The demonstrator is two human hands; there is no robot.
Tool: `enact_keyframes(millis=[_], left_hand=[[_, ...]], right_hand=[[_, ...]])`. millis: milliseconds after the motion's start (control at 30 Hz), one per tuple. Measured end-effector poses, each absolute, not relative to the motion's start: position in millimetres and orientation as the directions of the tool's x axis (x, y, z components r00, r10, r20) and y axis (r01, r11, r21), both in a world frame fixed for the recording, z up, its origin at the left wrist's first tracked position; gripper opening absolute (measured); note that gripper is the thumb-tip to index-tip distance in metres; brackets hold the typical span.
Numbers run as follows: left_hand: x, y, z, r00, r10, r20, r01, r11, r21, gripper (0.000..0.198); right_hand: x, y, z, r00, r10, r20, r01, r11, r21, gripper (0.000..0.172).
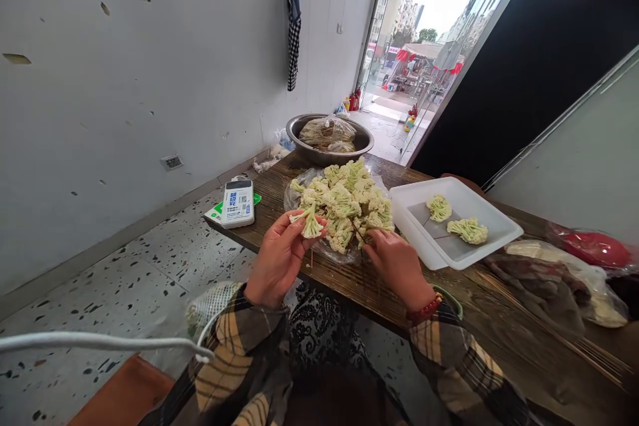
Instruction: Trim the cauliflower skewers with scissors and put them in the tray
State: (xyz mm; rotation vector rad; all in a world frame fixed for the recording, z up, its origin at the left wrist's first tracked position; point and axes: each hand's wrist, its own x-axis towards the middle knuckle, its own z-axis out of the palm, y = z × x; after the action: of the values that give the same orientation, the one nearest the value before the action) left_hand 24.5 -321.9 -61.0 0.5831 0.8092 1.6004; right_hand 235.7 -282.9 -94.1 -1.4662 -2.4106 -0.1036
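Note:
My left hand (280,256) pinches a pale cauliflower floret (312,223) by the thumb and fingers, its cut stems fanned out toward me. My right hand (394,259) is closed at the near right edge of a heap of cauliflower florets (344,196). A thin dark stick (358,234) shows at its fingertips; its kind is hard to make out. The heap lies on clear plastic on the dark wooden table (414,289). To the right, a white plastic tray (499,229) holds two florets (468,231), with thin lines like skewers running from them.
A metal basin (368,144) with plastic-bagged contents stands behind the heap. A white boxed device (237,205) sits at the table's left corner. Thin sticks (594,353), a brown cloth (536,286) and a red bundle (594,247) lie at right. A white cable (100,341) crosses lower left.

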Motion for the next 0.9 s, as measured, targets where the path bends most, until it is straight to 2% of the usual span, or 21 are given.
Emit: enact_keyframes(millis=[233,400,533,733,900], left_hand=[[15.9,-320.5,-68.5,-0.171,0.984,-0.055,-0.656,-0.071,0.751,0.02],[13.0,-317.6,-73.2,-0.165,0.984,-0.071,-0.669,-0.059,0.741,0.021],[11.9,-316.8,-73.8,-0.173,0.982,-0.072,-0.66,-0.061,0.749,0.021],[11.9,-315.9,-75.0,-0.196,0.978,-0.078,-0.654,-0.071,0.753,0.022],[14.8,-316.0,-73.9,-0.187,0.982,-0.041,-0.638,-0.089,0.765,0.021]], right_hand=[[229.7,-280.8,-101.7,-0.358,0.883,0.303,0.912,0.401,-0.091,0.018],[234.2,-280.4,-106.2,-0.355,0.86,0.367,0.877,0.442,-0.187,0.024],[235.0,-280.5,-108.9,-0.361,0.844,0.396,0.856,0.468,-0.219,0.025],[233.9,-281.6,-112.1,-0.311,0.832,0.459,0.792,0.494,-0.359,0.027],[236.3,-288.5,-110.4,-0.132,0.85,0.51,0.67,0.455,-0.586,0.029]])
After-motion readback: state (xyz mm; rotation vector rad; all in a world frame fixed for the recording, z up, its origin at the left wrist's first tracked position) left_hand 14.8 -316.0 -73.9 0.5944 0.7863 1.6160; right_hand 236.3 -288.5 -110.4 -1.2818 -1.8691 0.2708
